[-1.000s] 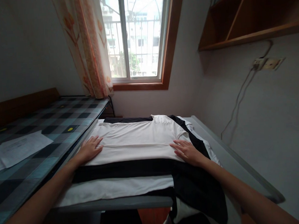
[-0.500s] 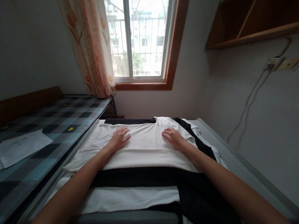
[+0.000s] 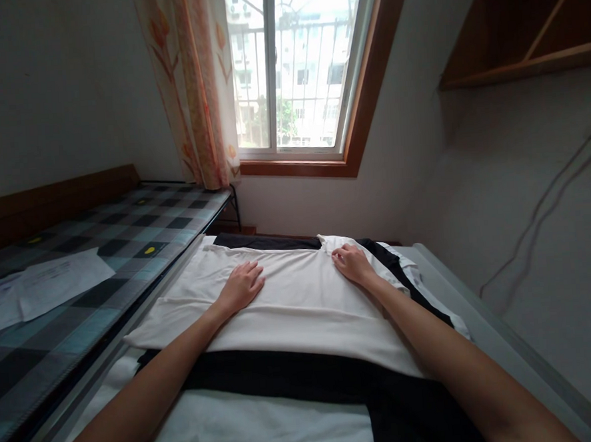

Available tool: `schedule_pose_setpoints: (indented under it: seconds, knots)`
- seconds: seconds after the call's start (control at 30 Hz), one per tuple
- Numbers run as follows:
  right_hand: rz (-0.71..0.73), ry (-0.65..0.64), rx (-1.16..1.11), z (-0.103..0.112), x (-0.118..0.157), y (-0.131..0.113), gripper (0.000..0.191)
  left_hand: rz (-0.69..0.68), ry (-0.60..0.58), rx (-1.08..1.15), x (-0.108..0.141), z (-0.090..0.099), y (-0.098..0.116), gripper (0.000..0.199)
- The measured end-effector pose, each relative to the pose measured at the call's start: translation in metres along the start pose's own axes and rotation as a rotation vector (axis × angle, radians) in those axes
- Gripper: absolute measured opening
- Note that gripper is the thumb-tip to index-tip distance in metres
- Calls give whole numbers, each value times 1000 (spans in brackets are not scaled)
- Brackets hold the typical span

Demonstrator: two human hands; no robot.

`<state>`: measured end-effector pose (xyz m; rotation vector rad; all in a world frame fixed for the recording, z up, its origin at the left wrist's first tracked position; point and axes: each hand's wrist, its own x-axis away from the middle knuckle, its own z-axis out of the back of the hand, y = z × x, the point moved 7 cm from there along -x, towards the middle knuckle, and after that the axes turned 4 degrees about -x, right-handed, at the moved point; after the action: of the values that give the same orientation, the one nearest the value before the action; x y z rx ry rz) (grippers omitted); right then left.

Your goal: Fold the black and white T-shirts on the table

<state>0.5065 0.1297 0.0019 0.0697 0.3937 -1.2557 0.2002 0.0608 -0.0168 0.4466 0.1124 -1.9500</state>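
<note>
A cream-white T-shirt (image 3: 289,281) lies spread sideways on top of other garments, with soft creases across it. My left hand (image 3: 243,286) rests flat on its middle-left part, fingers stretched out. Near the shirt's collar on the right, my right hand (image 3: 352,263) touches the cloth with its fingers loosely bent and a little apart. Beneath the T-shirt is a black garment (image 3: 284,368), showing along the near side and at the far edge. A white garment (image 3: 267,413) shows below that, towards me.
The clothes lie on a grey surface (image 3: 514,354) with a raised edge. At left, a checkered mattress (image 3: 174,208) holds paper sheets (image 3: 63,278). A curtained window (image 3: 301,67) is ahead. A wooden shelf (image 3: 531,63) and a cable (image 3: 535,216) are on the right.
My right hand has slid away from me towards the shirt's collar. My left hand stays on the cloth in nearly the same place. The view has turned slightly left.
</note>
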Motion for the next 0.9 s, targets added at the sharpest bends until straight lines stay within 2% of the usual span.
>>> schedule_pose_setpoints:
  seconds: [0.1,0.2,0.27,0.37,0.43,0.5,0.77,0.83,0.9]
  knots:
    - [-57,52,64,5,-13,6,31,7,10,-6,0,0,0,37]
    - [-134,45,117,7,-29,21,34,0,26,-5,1,2,1,36]
    - [-211,4,127,4,-39,35,39,-2,37,-1,1,3,2,35]
    - [-344,-130,116,-8,-50,56,48,0,42,1,1,4,2,34]
    - [-387,-205,76,-18,-57,64,50,2,38,-2,1,4,2,34]
    - [-402,-224,11,-26,-64,67,48,5,33,0,1,3,2,34]
    - [-547,-116,-269,-40,-84,76,26,5,48,15,0,2,1,32]
    - [-537,-48,-367,-37,-86,79,23,8,55,25,0,2,1,33]
    - [-467,44,-492,-30,-90,78,23,4,64,36,0,2,0,33]
